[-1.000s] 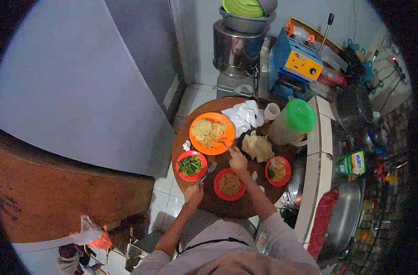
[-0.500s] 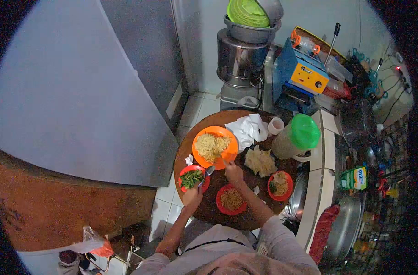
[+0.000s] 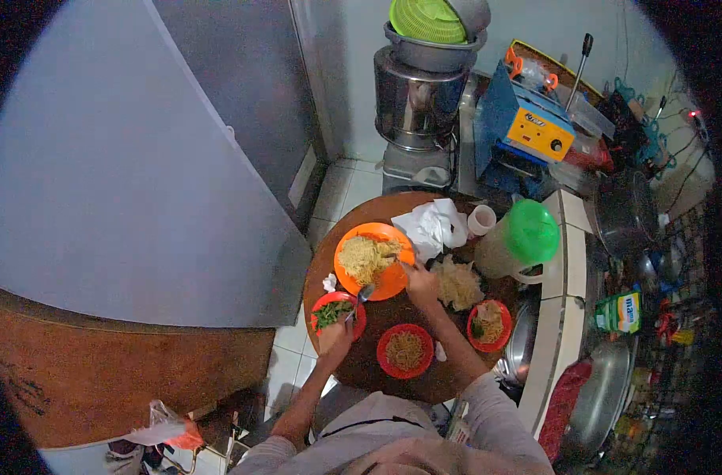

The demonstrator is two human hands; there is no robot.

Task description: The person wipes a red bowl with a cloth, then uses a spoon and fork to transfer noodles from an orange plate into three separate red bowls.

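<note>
My left hand (image 3: 335,338) is closed around a spoon (image 3: 365,294). It sits at the near edge of a red plate of chopped green leaves (image 3: 329,316), and the spoon's bowl points toward the orange plate (image 3: 392,283). A mound of pale noodles (image 3: 362,260) lies on that orange plate. At the plate's right rim is my right hand (image 3: 422,285), its fingers closed; what they grip is too small and blurred to make out. Nearer to me stands a red plate of brownish noodles (image 3: 405,351). Under my right forearm's far side is another red plate with noodles and greens (image 3: 489,325).
A green-lidded container (image 3: 530,233), a white cup (image 3: 481,220), a white plastic bag (image 3: 432,226) and a pale crumpled heap (image 3: 457,283) crowd the round table's right half. A tiled counter edge (image 3: 563,261) borders it; a blue-and-yellow machine (image 3: 527,127) stands behind.
My right hand has moved slightly away from me and to the right along the orange plate's rim. My left hand stays by the greens with the spoon. The view has shifted a little.
</note>
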